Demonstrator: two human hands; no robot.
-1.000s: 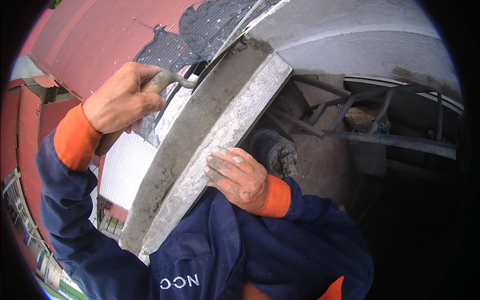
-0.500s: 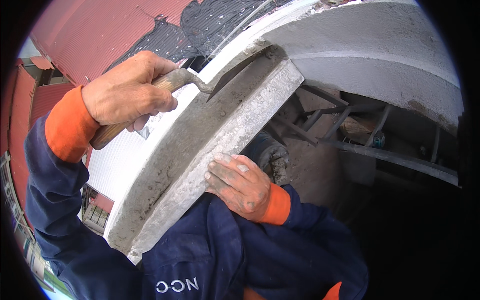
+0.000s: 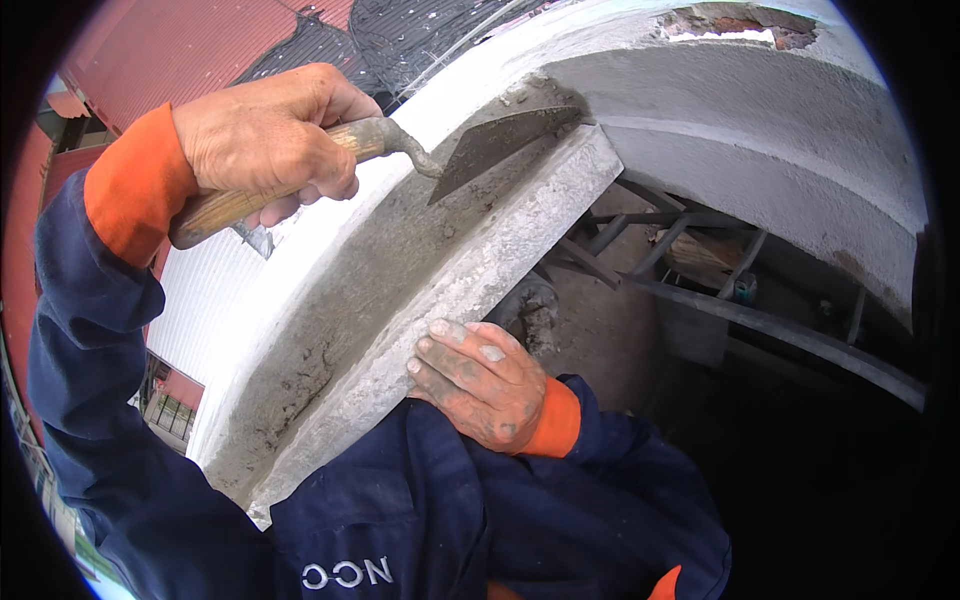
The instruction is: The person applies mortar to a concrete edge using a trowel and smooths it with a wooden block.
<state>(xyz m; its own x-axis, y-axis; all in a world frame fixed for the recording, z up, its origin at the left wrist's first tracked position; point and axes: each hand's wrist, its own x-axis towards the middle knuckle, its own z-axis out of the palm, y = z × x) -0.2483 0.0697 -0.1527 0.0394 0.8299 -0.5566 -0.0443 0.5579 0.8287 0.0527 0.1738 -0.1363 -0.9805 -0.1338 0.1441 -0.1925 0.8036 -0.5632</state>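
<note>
A trowel [image 3: 508,142] with a wooden handle and curved neck is held by my left hand [image 3: 265,140], fingers wrapped round the handle. Its dark pointed blade lies in the upper end of a curved grey mortar trough [image 3: 345,300], its flat side largely showing. Bordering the trough on my side runs a straight, rough pale ledge [image 3: 525,222]. My right hand [image 3: 480,385] rests on this ledge, fingers stretched out flat and smeared with mortar. Nothing is held in it.
A curved plastered wall [image 3: 760,130] bends away at the upper right, with a broken patch [image 3: 740,25] in its top. Below are metal frame bars [image 3: 780,325] and a dark drop. Red corrugated roofing [image 3: 200,60] and black netting [image 3: 400,40] lie beyond the outer edge.
My left hand has moved slightly up, and the trowel blade has tilted so more of its flat side shows. My right hand stays on the ledge. The view has shifted slightly.
</note>
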